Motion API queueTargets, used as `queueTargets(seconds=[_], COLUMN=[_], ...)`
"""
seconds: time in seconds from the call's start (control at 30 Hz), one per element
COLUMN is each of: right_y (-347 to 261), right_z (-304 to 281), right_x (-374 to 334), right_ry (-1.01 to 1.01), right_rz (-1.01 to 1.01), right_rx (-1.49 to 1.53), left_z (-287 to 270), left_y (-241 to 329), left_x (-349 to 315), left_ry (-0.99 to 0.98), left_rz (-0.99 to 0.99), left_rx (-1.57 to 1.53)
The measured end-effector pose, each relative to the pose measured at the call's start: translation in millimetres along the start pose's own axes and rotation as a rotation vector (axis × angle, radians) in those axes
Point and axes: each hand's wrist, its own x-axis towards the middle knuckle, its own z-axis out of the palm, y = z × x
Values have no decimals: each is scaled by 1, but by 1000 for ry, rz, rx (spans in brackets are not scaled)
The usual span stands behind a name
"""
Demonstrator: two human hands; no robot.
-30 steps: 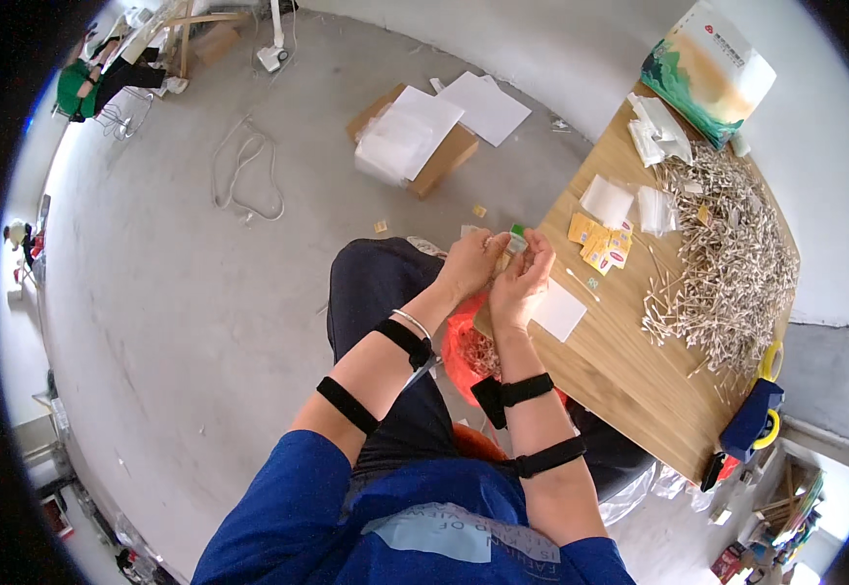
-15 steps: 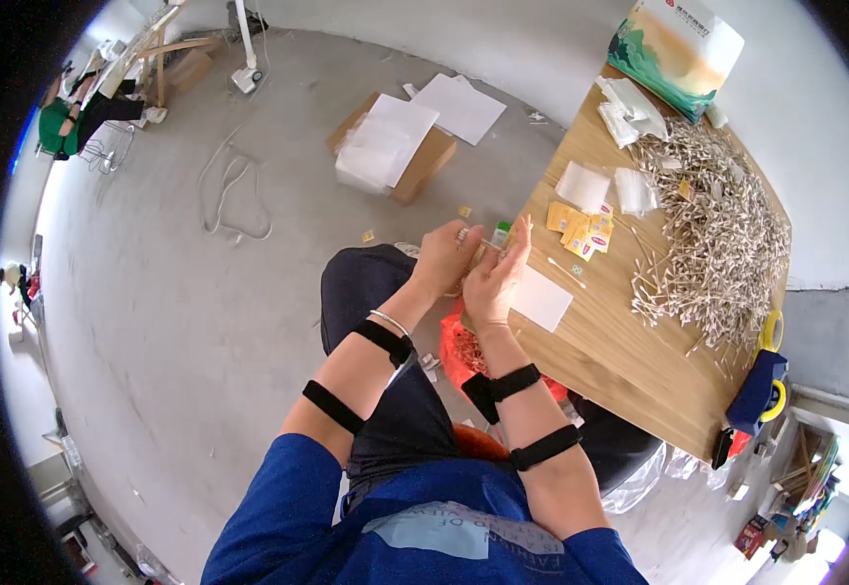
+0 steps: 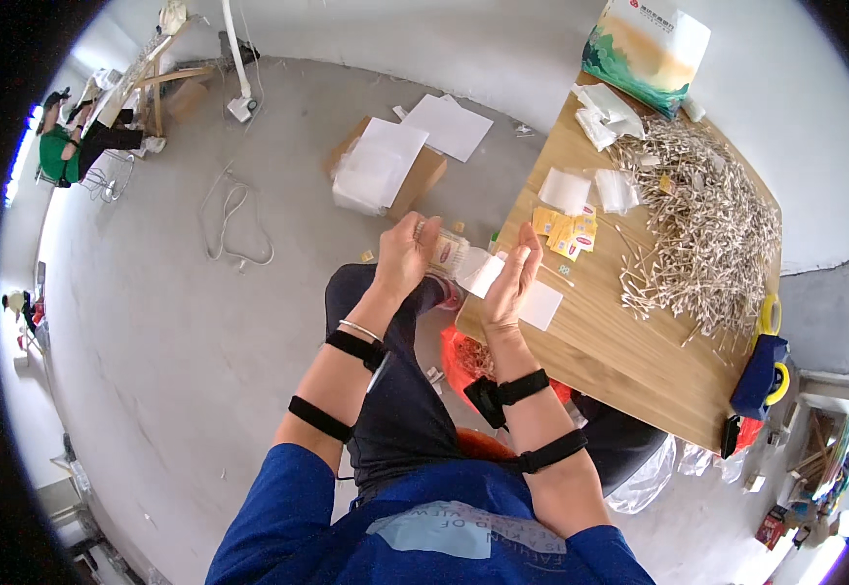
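My left hand (image 3: 408, 258) is closed on a small clear packet of cotton swabs (image 3: 447, 252) with a yellow and red label, held up off the table's left edge. My right hand (image 3: 510, 283) is beside it, fingers stretched out straight and the palm turned toward the packet. Between the packet and this palm shows a white card-like piece (image 3: 479, 274); whether it touches the hand I cannot tell. A white card (image 3: 541, 305) lies on the table just right of my right hand. Farther back are yellow printed cards (image 3: 568, 232) and clear bags (image 3: 565, 190).
A large heap of loose cotton swabs (image 3: 702, 219) covers the right of the wooden table (image 3: 629, 375). A printed box (image 3: 644, 49) stands behind it. Below the table edge hangs a red bag (image 3: 465, 356). White sheets on cardboard (image 3: 385, 161) lie on the floor. A person in green (image 3: 59, 151) sits far left.
My hands have moved apart. The left has shifted left with the swab packet, which now shows its label, and the white piece beside my right palm has come into sight.
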Motion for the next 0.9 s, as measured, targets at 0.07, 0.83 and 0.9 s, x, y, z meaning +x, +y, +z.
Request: queueTargets(seconds=[0.07, 0.83, 0.9], right_y=[-2, -168, -172], right_z=[14, -30, -34], right_x=[1, -30, -32], right_ry=[-1, -346, -349], right_rz=[43, -210, -229], right_rx=[177, 49, 59], left_z=[-18, 5, 6], left_y=[19, 157, 164], left_x=[-1, -66, -72], left_ry=[-4, -36, -28], left_rz=[3, 311, 309], left_rx=[-4, -395, -427])
